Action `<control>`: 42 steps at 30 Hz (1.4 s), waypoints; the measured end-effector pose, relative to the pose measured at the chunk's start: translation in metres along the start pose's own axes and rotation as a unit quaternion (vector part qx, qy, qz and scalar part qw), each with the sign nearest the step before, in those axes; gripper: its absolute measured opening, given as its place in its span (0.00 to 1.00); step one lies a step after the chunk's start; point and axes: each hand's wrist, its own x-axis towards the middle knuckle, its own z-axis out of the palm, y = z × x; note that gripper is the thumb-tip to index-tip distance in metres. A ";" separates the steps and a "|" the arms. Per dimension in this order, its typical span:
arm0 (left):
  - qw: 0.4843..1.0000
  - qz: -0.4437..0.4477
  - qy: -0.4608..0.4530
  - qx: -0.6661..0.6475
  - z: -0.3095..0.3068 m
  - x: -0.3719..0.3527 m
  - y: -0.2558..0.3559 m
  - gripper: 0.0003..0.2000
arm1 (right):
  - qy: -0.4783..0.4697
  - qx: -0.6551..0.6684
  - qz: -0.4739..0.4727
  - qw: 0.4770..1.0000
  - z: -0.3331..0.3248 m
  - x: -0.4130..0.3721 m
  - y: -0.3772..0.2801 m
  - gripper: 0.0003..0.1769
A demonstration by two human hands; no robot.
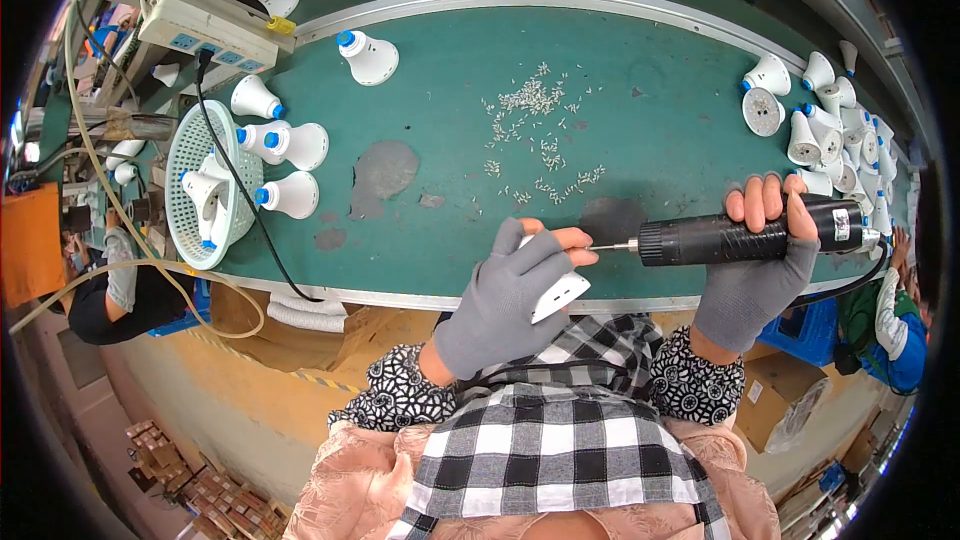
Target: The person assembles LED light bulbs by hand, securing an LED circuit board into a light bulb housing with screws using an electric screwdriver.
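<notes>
My left hand [512, 292], in a grey fingerless glove, is closed around a white plastic housing [560, 298], mostly hidden by the palm and fingers. My right hand [757, 278], gloved the same way, grips a black electric screwdriver [700, 240] held level, its bit pointing left. The bit's tip reaches the fingertips of my left hand; what lies right at the tip is too small to make out. Beyond both hands, a scatter of small screws [533, 98] lies on the green bench mat [440, 70].
White cone-shaped housings with blue ends, one of them a housing [368, 58], stand at the left. A pale green basket [205, 250] holds more. Several housings [835, 130] crowd the right end. A power strip [205, 35] trails a black cable [222, 160]. Other people sit at both sides.
</notes>
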 end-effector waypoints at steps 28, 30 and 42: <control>0.991 -0.047 -0.081 -0.097 -0.001 -0.002 -0.004 0.18 | -0.327 0.022 0.065 0.943 -0.014 0.003 -0.007 0.22; 0.983 -0.082 -0.083 -0.145 -0.006 0.000 0.000 0.17 | -0.270 0.018 0.041 0.962 -0.014 -0.001 -0.007 0.20; 0.774 -0.372 0.010 -0.513 -0.003 -0.002 0.006 0.19 | -0.054 0.048 -0.074 0.995 0.008 -0.023 -0.002 0.15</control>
